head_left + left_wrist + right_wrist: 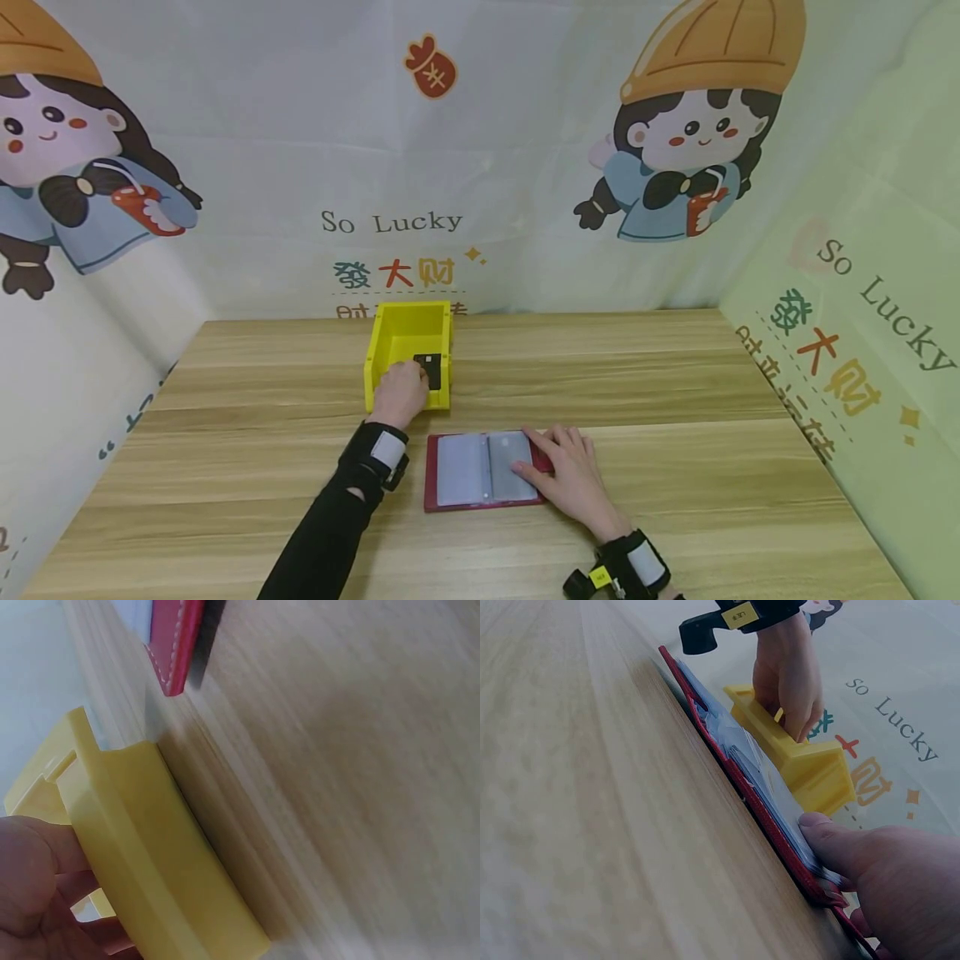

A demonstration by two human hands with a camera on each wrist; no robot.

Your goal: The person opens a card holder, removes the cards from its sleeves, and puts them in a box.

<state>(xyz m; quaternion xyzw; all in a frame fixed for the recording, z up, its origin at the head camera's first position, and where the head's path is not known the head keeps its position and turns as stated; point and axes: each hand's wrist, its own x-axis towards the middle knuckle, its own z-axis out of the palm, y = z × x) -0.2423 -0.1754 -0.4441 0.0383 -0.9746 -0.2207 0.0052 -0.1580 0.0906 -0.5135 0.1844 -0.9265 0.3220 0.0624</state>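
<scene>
A yellow bin (412,325) stands toward the back of the table. My left hand (401,393) reaches inside it with curled fingers, pinching the edge of a small black card (431,371). In the left wrist view, the bin's wall (172,847) hides the fingertips and the card. Nearer me lies a red card holder (431,475), spread open with clear plastic sleeves (462,471). My right hand (573,475) rests on its right side, fingers spread. The right thumb (821,829) presses on the sleeves, while the other fingers lie along the cover's edge.
The wooden table (675,375) has a printed cloth backdrop (525,183) behind it and at both sides. Each wrist wears a black strap with a camera; the left one (375,454) is close in front of the bin.
</scene>
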